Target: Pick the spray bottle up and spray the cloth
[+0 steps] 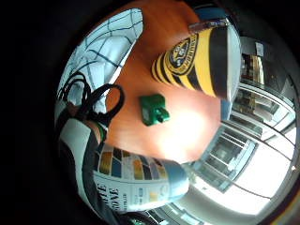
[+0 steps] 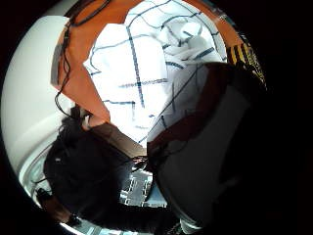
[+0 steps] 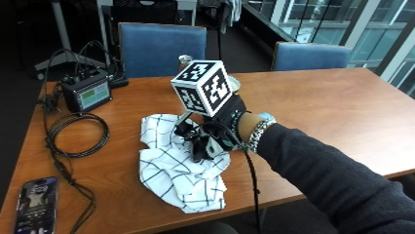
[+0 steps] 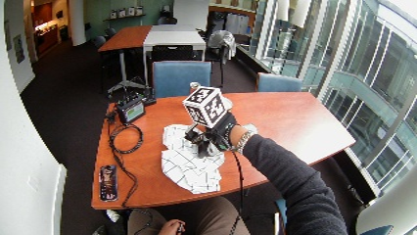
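Right hand [image 3: 217, 127] is hovering directly over the cloth [image 3: 178, 168] on the worktop [image 3: 324, 107], fingers curled around what looks like the spray bottle [image 3: 195, 136], mostly hidden, nozzle seemingly pointing down toward the cloth.

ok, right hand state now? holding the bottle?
Right hand: over the cloth, fingers curled round something dark, likely the spray bottle; bottle not clearly identifiable.

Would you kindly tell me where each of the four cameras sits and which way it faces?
Little finger side palm view: on the palm, facing the orange wooden table, a yellow-and-black striped container; strap loops show.
Thumb side palm view: faces the white checked cloth.
Outside view: across the table, showing the gloved right hand over the cloth.
Wide outside view: higher, same scene.
All share the cloth.
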A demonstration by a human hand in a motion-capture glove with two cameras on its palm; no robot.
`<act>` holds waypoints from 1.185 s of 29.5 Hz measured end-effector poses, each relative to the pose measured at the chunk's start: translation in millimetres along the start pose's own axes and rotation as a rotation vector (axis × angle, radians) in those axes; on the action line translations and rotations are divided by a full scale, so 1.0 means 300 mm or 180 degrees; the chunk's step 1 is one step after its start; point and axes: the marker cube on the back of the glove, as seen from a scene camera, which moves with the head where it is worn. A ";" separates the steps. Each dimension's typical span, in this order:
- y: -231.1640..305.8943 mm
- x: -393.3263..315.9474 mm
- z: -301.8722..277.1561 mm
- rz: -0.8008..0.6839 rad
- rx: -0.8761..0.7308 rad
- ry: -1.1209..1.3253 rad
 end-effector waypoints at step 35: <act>0.101 0.004 -0.433 -0.0518 0.1936 -0.1941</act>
